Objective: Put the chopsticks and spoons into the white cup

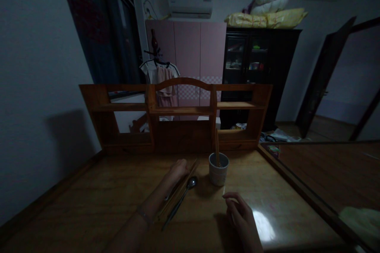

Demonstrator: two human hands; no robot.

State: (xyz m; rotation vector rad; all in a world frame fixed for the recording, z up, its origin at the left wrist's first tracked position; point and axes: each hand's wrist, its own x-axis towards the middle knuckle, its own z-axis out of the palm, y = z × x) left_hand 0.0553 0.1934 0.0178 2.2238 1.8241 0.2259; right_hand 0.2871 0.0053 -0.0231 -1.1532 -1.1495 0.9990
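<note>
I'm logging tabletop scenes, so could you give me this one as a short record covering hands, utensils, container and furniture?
left hand: beside the loose sticks; grip unclear
right hand: near the cup, fingers curled; grip unclear
container: cup, upright on the desk
cup contents: upright wooden sticks
utensil: metal spoon, lying right of the loose sticks
furniture: wooden shelf unit behind
</note>
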